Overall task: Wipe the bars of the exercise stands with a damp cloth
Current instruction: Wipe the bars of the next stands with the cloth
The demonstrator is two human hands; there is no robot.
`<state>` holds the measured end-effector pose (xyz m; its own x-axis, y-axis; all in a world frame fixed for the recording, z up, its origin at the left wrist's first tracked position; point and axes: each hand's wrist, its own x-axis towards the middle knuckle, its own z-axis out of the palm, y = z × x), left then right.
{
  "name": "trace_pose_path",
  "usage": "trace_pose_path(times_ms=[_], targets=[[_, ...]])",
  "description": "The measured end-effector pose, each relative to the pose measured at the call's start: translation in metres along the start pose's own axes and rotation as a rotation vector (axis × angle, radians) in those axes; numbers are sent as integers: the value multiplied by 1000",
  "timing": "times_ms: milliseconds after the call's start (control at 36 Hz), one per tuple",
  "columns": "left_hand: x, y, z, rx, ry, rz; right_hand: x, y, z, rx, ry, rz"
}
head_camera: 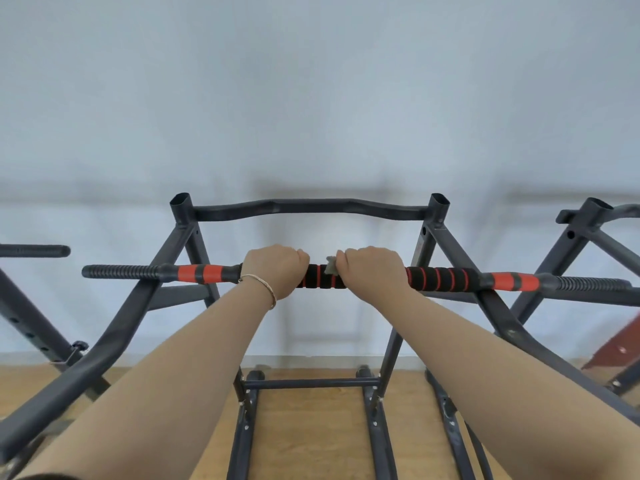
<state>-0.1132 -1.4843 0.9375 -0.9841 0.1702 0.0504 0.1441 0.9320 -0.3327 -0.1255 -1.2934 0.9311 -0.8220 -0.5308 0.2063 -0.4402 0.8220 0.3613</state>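
A dark grey exercise stand [138, 306] fills the middle of the view. Its near pull-up bar [446, 278] runs left to right, with black foam ringed in red at the centre, orange bands further out and ribbed black ends. My left hand [275, 270] is wrapped around the bar left of centre, a thin bracelet on its wrist. My right hand [372, 270] grips the bar just right of it, closed over a small grey cloth [330, 266] whose corner sticks out between the two hands.
A curved rear bar [308, 206] joins the stand's two uprights near the pale wall. A second stand [585, 237] is at the right, part of a third [34, 251] at the left. The stand's base rails [311, 383] rest on a wooden floor.
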Motion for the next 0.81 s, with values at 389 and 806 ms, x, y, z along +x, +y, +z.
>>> trace_pose_path(times_ms=[389, 806], targets=[[-13, 10, 33, -35, 406, -62, 43, 18, -12, 175, -274, 64], [21, 19, -16, -112, -43, 29, -7, 33, 26, 133, 214, 114]])
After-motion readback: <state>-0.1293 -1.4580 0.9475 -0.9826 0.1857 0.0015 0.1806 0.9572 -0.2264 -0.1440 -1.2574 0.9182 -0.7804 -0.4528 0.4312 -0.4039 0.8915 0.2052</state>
